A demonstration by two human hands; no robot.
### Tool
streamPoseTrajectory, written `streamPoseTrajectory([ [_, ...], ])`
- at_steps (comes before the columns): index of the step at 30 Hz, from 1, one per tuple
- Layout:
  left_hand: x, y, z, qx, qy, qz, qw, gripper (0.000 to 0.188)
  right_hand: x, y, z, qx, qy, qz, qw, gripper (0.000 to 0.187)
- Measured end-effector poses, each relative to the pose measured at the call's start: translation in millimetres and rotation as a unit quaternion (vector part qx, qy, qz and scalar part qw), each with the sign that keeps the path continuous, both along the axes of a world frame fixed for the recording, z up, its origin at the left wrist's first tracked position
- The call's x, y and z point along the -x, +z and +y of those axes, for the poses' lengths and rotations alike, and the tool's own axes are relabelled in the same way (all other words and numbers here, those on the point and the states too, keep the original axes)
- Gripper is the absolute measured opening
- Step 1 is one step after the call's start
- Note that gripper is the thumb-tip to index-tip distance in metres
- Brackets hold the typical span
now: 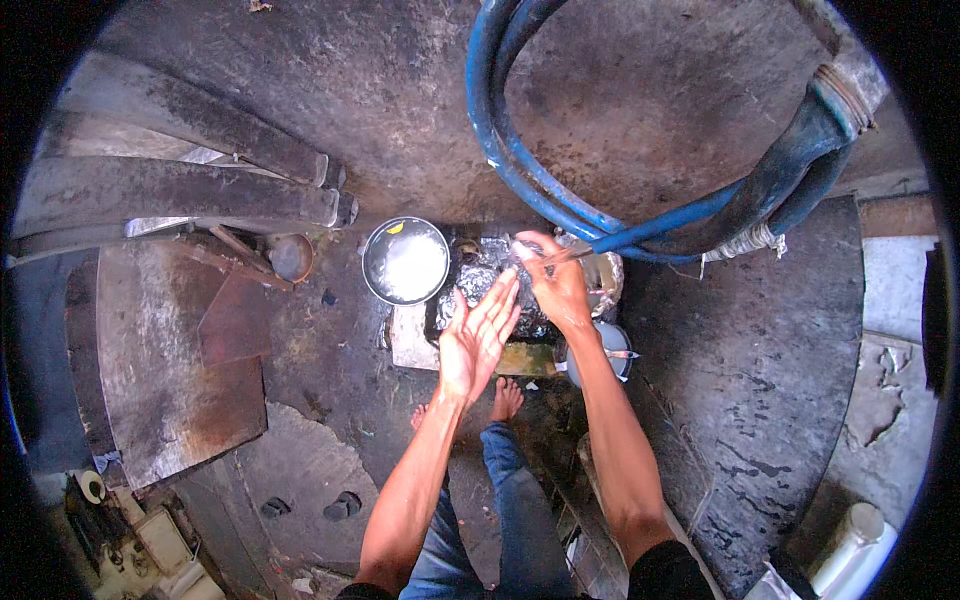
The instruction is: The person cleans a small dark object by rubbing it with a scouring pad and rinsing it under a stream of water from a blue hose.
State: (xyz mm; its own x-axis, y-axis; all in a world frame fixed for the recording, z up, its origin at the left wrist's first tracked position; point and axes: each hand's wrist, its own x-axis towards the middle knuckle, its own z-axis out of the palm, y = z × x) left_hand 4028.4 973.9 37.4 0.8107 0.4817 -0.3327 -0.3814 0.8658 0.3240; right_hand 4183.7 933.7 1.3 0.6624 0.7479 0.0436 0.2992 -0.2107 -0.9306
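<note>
Both hands are wet and held over a dark, water-filled trough at the foot of the wall. My left hand is open, palm turned up, fingers stretched out and nothing in it. Just right of it is my right hand, raised over the trough, with its fingers bent. A brownish blurred streak crosses its fingertips; whether that is a held thing or moving fingers I cannot tell. A round metal bowl with bright whitish contents and a small yellow piece at its far side stands left of the trough.
A thick coiled blue hose hangs low above the right hand. Behind my right forearm stands a grey bucket. Worn metal sheets lie at left below dark beams. Dark slippers rest on the floor, near my bare feet.
</note>
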Motion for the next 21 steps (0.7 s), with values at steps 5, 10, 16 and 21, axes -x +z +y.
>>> streamPoseTrajectory([
  [5, 3.0, -4.7, 9.1, 0.049, -0.001, -0.016, 0.999, 0.069, 24.2, 44.5, -10.6, -0.077, 0.005, -0.046, 0.996, 0.020],
  [10, 0.9, -3.1, 0.8, -0.002, -0.027, 0.077, 0.997, 0.064, 23.2, 46.3, -6.6, 0.024, 0.015, 0.059, 0.998, 0.019],
  [16, 1.1, 0.0, 10.0, -0.031, -0.085, 0.030, 0.995, 0.061, 4.6, 22.0, 5.8, 0.073, -0.063, 0.096, 0.991, 0.020],
  [21, 1.5, 5.1, 18.0, 0.014, -0.052, 0.006, 0.999, 0.060, 20.2, 37.1, -0.9, -0.006, -0.076, 0.089, 0.993, 0.027],
])
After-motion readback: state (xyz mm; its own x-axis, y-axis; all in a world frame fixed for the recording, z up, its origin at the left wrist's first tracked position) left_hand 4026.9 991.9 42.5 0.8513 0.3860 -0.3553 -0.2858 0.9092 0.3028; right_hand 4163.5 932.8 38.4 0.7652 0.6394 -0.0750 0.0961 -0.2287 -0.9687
